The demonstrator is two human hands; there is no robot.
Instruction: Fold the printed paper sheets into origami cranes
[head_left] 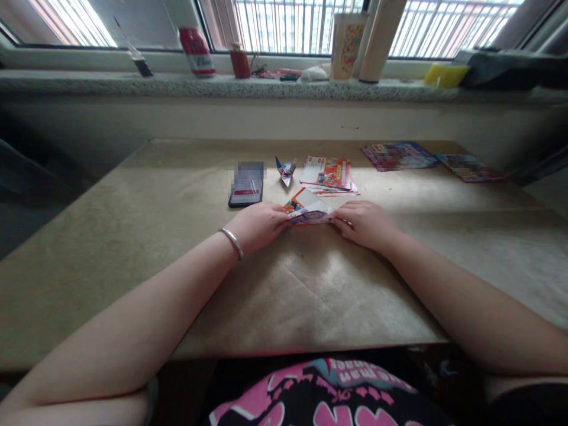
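Note:
A partly folded sheet of printed paper (309, 207) lies low over the table between my hands, its front edge turned up and a white and orange corner pointing away from me. My left hand (261, 225), below a silver bangle (232, 242), pinches the paper's left end. At the right end, the fingers of my right hand (364, 223) are closed on it too. Just beyond the paper stands a small folded paper crane (286, 171) in blue, red and white. A stack of printed paper sheets (327, 173) lies to the crane's right.
Left of the crane rests a smartphone (247, 184). Colourful booklets (402, 155) and another printed pile (470, 167) lie at the back right of the table (146, 236). The windowsill (275, 89) holds a red can (196, 52), a patterned cup (347, 47) and a yellow item (445, 75).

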